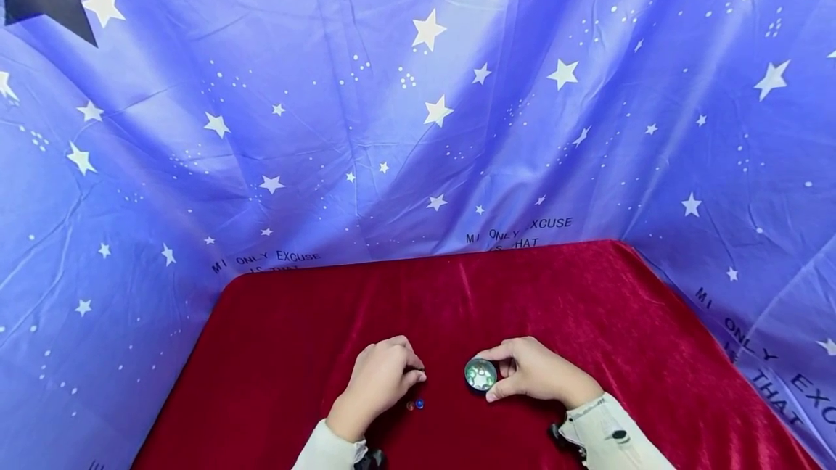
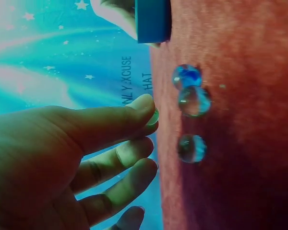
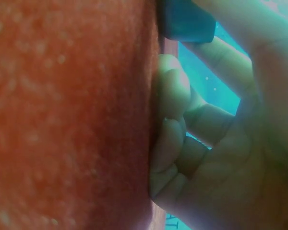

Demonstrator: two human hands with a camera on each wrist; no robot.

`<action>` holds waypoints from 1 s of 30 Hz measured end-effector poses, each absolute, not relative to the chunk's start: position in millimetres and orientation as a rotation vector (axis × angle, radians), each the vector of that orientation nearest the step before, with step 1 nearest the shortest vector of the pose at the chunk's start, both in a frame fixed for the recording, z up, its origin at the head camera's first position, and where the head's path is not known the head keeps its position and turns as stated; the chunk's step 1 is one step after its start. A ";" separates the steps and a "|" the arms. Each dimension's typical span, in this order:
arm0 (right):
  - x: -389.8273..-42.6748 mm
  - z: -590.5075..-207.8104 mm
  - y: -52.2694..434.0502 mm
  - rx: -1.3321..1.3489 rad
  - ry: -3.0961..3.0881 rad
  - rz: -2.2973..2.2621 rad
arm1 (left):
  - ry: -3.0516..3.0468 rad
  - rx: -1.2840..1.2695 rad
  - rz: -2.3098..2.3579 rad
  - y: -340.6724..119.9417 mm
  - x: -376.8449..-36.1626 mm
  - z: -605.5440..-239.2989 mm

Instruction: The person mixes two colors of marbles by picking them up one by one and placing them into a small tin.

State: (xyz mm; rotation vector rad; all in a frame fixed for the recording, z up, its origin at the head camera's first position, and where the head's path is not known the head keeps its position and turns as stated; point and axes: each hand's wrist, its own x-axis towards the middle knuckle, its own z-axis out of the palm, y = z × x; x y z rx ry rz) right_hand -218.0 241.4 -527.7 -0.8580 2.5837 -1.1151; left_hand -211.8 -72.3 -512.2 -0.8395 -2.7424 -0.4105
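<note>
My left hand [image 1: 382,376] pinches a small green marble [image 2: 154,117] between thumb and forefinger, low over the red cloth. Three glass marbles lie beside it in the left wrist view: a blue marble [image 2: 186,76], a brownish marble [image 2: 195,101] close against it, and a dark-and-light-blue marble [image 2: 192,149] a little apart. To the right, my right hand [image 1: 538,374] holds a small round dark-rimmed container [image 1: 480,375] between thumb and forefinger. Shiny clear and greenish round pieces show inside its open top. Its dark blue side wall [image 3: 189,21] faces the right wrist camera, and my other fingers curl below.
A red velvet cloth [image 1: 313,332] covers the table. Behind and at both sides hangs a blue-violet curtain [image 1: 353,107] with white stars and printed lettering, meeting the table's far edge.
</note>
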 end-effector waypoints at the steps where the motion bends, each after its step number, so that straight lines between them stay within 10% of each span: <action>1: -217.9 -527.9 241.7 -0.858 2.583 -1.115 | -2.736 -0.845 -0.404 -71.2 -212.3 -510.9; 30: -218.7 -529.3 239.2 -0.902 2.620 -1.093 | -2.524 -0.896 -0.540 -31.6 -221.6 -500.0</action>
